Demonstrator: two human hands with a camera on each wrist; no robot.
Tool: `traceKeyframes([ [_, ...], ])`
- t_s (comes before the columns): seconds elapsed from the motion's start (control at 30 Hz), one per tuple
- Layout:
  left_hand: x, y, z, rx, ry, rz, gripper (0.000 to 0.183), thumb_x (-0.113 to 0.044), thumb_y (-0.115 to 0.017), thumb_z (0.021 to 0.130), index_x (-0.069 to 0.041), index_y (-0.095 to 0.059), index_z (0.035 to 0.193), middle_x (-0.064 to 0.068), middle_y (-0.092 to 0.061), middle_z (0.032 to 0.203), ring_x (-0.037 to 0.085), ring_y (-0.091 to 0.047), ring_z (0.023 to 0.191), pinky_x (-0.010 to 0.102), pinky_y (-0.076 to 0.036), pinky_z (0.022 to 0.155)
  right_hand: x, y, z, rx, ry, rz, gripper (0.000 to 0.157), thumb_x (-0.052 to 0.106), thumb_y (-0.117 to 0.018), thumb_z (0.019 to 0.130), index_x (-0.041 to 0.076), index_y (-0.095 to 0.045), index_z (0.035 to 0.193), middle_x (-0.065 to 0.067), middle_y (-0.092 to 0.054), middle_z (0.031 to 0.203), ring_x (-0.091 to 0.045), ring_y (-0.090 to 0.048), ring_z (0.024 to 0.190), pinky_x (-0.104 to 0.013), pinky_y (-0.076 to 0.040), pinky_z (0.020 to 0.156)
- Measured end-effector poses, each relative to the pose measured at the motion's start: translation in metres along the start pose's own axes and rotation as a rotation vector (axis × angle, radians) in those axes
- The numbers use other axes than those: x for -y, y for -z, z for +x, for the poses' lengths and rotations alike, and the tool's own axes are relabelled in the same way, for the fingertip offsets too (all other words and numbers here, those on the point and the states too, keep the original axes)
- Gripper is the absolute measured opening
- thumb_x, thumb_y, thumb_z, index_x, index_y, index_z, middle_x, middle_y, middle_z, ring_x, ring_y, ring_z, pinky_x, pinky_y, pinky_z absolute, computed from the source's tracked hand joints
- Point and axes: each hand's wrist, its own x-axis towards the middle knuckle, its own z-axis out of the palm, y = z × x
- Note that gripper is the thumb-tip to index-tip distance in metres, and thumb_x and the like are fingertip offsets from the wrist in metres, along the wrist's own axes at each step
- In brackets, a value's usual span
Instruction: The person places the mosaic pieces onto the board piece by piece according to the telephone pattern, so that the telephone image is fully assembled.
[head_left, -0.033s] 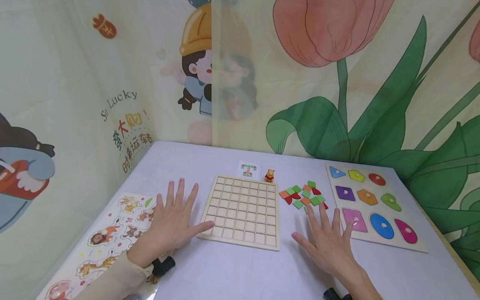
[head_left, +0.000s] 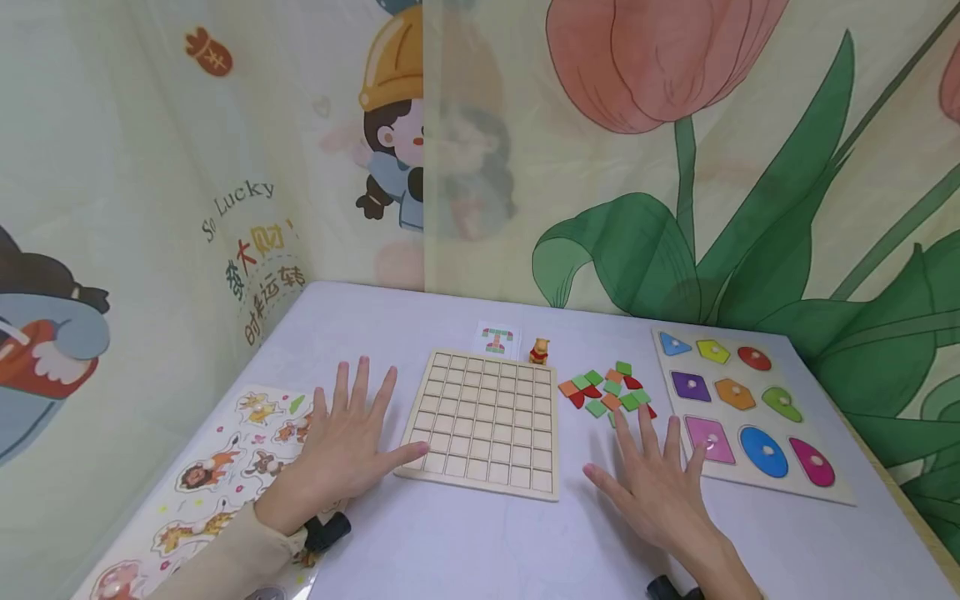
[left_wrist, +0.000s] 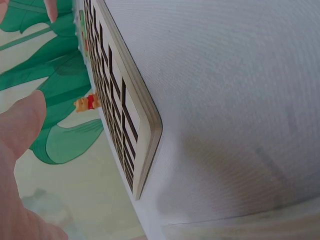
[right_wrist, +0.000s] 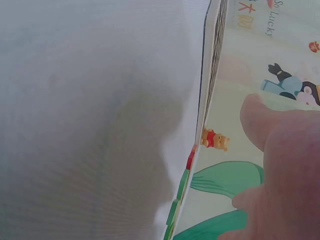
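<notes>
My left hand (head_left: 347, 446) hovers with spread, straight fingers between the animal puzzle sheet and the wooden grid board (head_left: 483, 425), its thumb in front of the board's lower left corner. To the board's right, my right hand (head_left: 656, 483) is held out the same way, holding nothing. Beyond its fingertips lies a loose scatter of small green, orange and red tiles (head_left: 595, 407). Behind the board is a card (head_left: 497, 340) with a T-shaped pattern in green, red and orange. A small bear figurine (head_left: 539, 351) in red stands beside the card. In the left wrist view the thumb (left_wrist: 22, 122) shows apart from the board.
A shape puzzle board (head_left: 678, 410) with knobbed coloured pieces lies at the right, close to my right fingertips. At the left, an animal puzzle sheet (head_left: 225, 433) runs beneath my left forearm. Printed curtains (head_left: 480, 167) hang behind the white table (head_left: 465, 550).
</notes>
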Motion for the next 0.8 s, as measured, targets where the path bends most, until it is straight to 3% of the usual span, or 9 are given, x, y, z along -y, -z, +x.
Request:
traceKeyframes([
  [0.37, -0.0005, 0.0005, -0.0012, 0.011, -0.005, -0.016, 0.112, -0.078, -0.059, 0.086, -0.015, -0.014, 0.166, 0.024, 0.008, 0.172, 0.05, 0.012, 0.157, 0.081, -0.002, 0.116, 0.0001, 0.0001, 0.0008, 0.002, 0.008, 0.017, 0.099, 0.065, -0.064, 0.09, 0.008, -0.029, 0.161, -0.033, -0.015, 0.166, -0.067, -0.002, 0.149, -0.087, 0.006, 0.109],
  [0.57, -0.0004, 0.0005, -0.0023, 0.016, -0.027, 0.004, 0.111, -0.077, -0.058, 0.086, -0.014, -0.013, 0.166, 0.023, 0.006, 0.172, 0.048, 0.01, 0.158, 0.079, -0.004, 0.118, -0.0017, -0.0005, 0.0019, -0.015, 0.011, 0.003, 0.096, 0.063, -0.065, 0.09, 0.01, -0.029, 0.162, -0.032, -0.017, 0.166, -0.067, -0.006, 0.148, -0.086, 0.0, 0.11],
  [0.8, -0.0019, 0.0029, 0.0014, 0.098, -0.054, 0.06, 0.112, -0.08, -0.057, 0.086, -0.013, -0.017, 0.166, 0.02, 0.001, 0.173, 0.045, 0.004, 0.16, 0.076, -0.007, 0.12, -0.0038, 0.0072, 0.0066, -0.019, 0.022, -0.023, 0.093, 0.062, -0.065, 0.091, 0.011, -0.032, 0.161, -0.032, -0.021, 0.165, -0.067, -0.012, 0.147, -0.085, -0.006, 0.111],
])
